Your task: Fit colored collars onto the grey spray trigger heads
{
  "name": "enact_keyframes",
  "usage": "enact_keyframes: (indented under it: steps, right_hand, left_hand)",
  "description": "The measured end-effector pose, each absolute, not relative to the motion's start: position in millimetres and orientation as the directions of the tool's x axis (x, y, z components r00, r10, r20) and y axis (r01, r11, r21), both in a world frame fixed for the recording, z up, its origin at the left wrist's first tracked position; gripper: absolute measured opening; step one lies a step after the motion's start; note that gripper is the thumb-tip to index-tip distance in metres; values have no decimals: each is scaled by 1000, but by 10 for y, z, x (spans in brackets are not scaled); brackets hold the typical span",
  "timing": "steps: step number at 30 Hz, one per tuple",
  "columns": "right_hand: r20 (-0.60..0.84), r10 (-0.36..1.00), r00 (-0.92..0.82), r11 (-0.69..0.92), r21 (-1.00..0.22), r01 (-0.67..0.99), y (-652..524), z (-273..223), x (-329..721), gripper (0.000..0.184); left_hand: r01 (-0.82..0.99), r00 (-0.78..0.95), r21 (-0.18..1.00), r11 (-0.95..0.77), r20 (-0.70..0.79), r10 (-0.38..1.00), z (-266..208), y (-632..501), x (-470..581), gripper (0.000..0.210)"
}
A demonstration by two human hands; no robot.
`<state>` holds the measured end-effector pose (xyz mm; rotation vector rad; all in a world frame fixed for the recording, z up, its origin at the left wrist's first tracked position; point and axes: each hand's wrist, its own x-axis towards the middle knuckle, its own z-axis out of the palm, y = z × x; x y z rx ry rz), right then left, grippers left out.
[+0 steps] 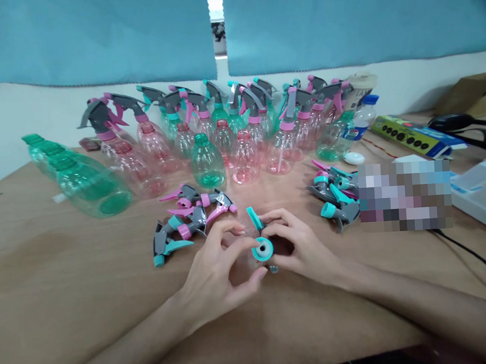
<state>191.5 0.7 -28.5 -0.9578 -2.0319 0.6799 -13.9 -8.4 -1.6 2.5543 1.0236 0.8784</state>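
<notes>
My right hand (302, 244) grips a grey and teal spray trigger head (263, 250) above the near middle of the table. Its teal screw collar faces up toward me, with a pale insert and a dark hole in the centre. The teal trigger lever points away from me. My left hand (221, 268) is curved beside the collar, thumb and fingers apart, the index fingertip at the collar's rim. Left of the hands lies a pile of loose trigger heads (193, 215) in pink, teal and grey; another pile (336, 193) lies to the right.
Behind stand several pink bottles (245, 160) and green bottles (208, 162), many topped with trigger heads. Green bottles (92, 183) lean or lie at left. At right are a blue-capped bottle (365, 117), a white oval object (353, 158), a green box (409, 136) and a black cable (473, 256).
</notes>
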Motion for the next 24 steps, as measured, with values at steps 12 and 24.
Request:
enact_keyframes:
  steps: [12,24]
  right_hand:
    - [462,782,-418,616,-674,409,13,-279,1915,18]
    - [485,757,-438,652,-597,468,-6,-300,1920,20]
  left_hand:
    - [486,588,481,-730,438,680,-33,-106,-140,28]
    - [523,589,366,-770,497,637,-48,-159,-78,38]
